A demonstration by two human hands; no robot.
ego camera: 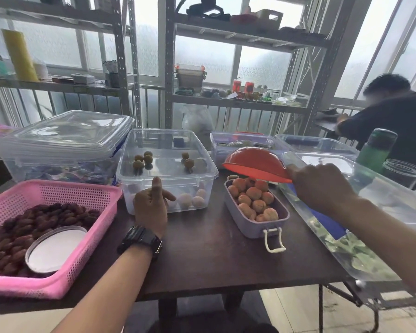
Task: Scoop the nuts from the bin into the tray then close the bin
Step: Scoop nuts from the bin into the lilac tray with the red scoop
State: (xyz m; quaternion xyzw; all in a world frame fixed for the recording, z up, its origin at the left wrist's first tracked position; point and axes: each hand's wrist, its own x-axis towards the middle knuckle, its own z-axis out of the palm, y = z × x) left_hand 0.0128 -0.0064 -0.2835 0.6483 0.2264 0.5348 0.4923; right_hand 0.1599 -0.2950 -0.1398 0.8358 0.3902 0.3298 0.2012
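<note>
1. A person's right hand [322,186] grips the handle end of a red scoop [255,164], turned mouth-down over a lilac tray [271,227] at the centre of a dark worktop [202,255]; the left hand [150,207] rests loosely curled, thumb up, holding nothing, against the front wall of a clear bin [166,169] at 11 o'clock from the tray.

2. The risk, as it looks from here: the tray is already heaped with orange-brown nuts [252,200] — round ones that would likely roll. Any more tipped on top could spill over the rim and off the worktop edge.

3. A second hazard — the scoop's lip hangs close above the heap, and a low sweep back toward the bin could knock nuts out or nudge the tray, whose white latch [273,241] points to 6 o'clock.

4. Closing could go awry too: a stack of clear lids [65,133] sits on another box at 10 o'clock, and picking a wrong-sized one would leave the bin unsealed. Which lid belongs cannot be told.

5. The clear bin holds a few greenish-brown nuts [142,161] that seem to sit on an upper level, with pale round ones [190,200] showing through the front wall below.

6. At 9 o'clock a pink basket [87,195] carries dark reddish dried fruit and a round white-topped tub [55,248].

7. More clear boxes line the far and right edges; a green bottle [377,147] stands at 2 o'clock.
</note>
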